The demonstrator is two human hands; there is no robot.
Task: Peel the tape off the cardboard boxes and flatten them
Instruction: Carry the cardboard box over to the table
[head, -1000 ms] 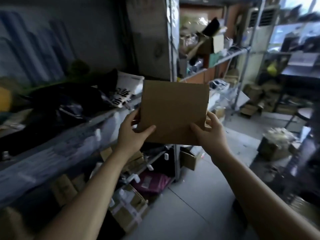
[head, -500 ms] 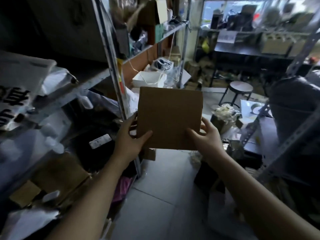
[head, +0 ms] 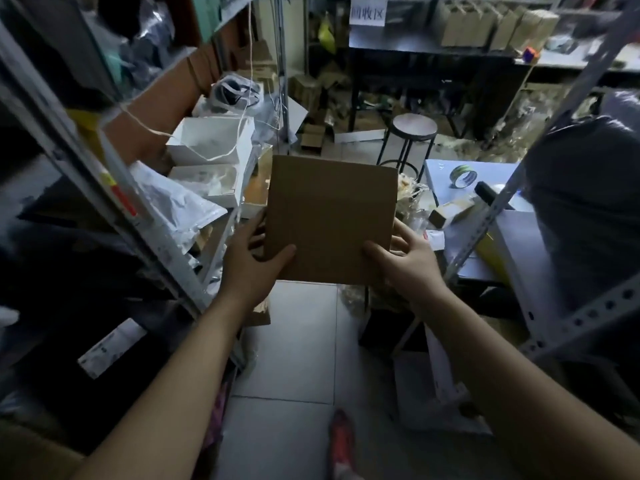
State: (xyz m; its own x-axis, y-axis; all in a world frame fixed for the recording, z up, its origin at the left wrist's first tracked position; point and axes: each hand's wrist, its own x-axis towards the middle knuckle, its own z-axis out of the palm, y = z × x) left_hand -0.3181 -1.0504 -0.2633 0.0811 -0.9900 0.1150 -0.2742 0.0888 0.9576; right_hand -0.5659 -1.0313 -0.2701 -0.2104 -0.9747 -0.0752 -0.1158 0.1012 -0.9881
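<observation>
We hold the cardboard box (head: 330, 220) in the air above the floor. The left hand (head: 251, 268) and the right hand (head: 408, 265) pinch its lower corners, thumbs in front, fingers (head: 401, 233) spread behind. It seems light and stiff, so the edges give the best grip.

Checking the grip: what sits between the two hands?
The brown cardboard box; left hand and right hand grip its lower corners, in the head view.
</observation>
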